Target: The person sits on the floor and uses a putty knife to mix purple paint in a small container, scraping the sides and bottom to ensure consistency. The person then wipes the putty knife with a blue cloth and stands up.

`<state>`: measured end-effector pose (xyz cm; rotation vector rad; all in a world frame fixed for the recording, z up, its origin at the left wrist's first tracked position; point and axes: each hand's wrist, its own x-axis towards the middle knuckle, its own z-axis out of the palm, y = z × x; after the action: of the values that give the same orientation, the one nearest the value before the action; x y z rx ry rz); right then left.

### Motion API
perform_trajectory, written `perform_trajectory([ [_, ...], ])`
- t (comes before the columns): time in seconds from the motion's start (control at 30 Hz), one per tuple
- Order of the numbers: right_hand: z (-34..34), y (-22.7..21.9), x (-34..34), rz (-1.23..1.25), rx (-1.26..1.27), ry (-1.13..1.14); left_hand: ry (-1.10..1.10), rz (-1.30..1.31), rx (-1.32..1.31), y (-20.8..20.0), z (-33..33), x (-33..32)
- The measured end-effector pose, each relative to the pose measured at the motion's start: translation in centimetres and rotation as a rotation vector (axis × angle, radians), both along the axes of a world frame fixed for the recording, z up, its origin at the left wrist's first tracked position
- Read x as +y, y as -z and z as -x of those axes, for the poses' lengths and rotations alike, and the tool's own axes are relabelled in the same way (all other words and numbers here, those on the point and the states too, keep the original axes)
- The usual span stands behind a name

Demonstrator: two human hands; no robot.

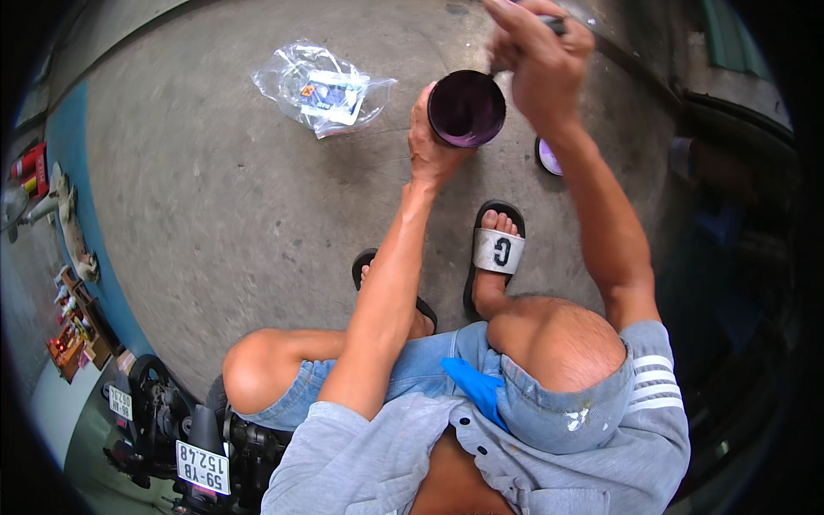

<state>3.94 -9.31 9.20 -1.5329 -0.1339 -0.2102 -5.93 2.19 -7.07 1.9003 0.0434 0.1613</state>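
My left hand (436,146) is wrapped round the side of an open round can (466,109), its mouth turned up toward me. Dark purple stuff, perhaps paint, coats its inside. Above and right of the can, my right hand (547,64) is closed on a dark-handled tool (556,26). The tool's far end is mostly hidden by my fingers and the can's rim, so its kind does not show. On the floor below my right wrist lies a round lid (549,158) with a light purple face, partly covered by my forearm.
A clear plastic bag (322,90) with a labelled packet inside lies on the concrete floor (215,172), left of the can. My sandalled foot (498,249) is below the can. Motorbikes (202,455) stand at lower left. A blue cloth (476,390) rests on my lap.
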Motion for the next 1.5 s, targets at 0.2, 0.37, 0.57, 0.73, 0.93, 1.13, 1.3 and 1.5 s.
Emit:
perform_trajectory([
  [0.2, 2.4, 4.7, 2.7, 0.134, -0.216, -0.672, 0.221, 0.071, 0.090, 2.1, 0.0, 1.8],
  [0.37, 1.7, 2.4, -2.4, 0.116, -0.154, -0.867, 0.437, -0.194, -0.058, 0.0, -3.3, 4.3],
  [0.57, -0.8, -0.3, -3.7, -0.261, 0.079, -0.371, 0.277, 0.016, 0.056, -1.1, -1.5, 3.6],
  [0.73, 2.6, 3.3, 2.3, 0.215, -0.121, -0.383, -0.046, 0.014, -0.088, -0.3, 0.7, -0.8],
  [0.93, -0.2, 0.3, -1.5, 0.106, 0.098, -0.391, -0.043, 0.045, -0.017, -1.1, 0.4, -0.7],
  [1.13, 3.9, 2.4, 1.9, 0.333, -0.131, -0.442, 0.075, 0.146, 0.029, 2.9, -0.2, 1.1],
  [1.3, 0.8, 0.9, -1.0, -0.134, 0.114, 0.120, -0.026, -0.052, -0.095, 0.3, 0.0, -0.6],
  [1.5, 3.3, 3.8, 4.6, 0.021, -0.108, -0.347, 0.187, 0.082, 0.037, 5.2, 0.3, 2.5],
])
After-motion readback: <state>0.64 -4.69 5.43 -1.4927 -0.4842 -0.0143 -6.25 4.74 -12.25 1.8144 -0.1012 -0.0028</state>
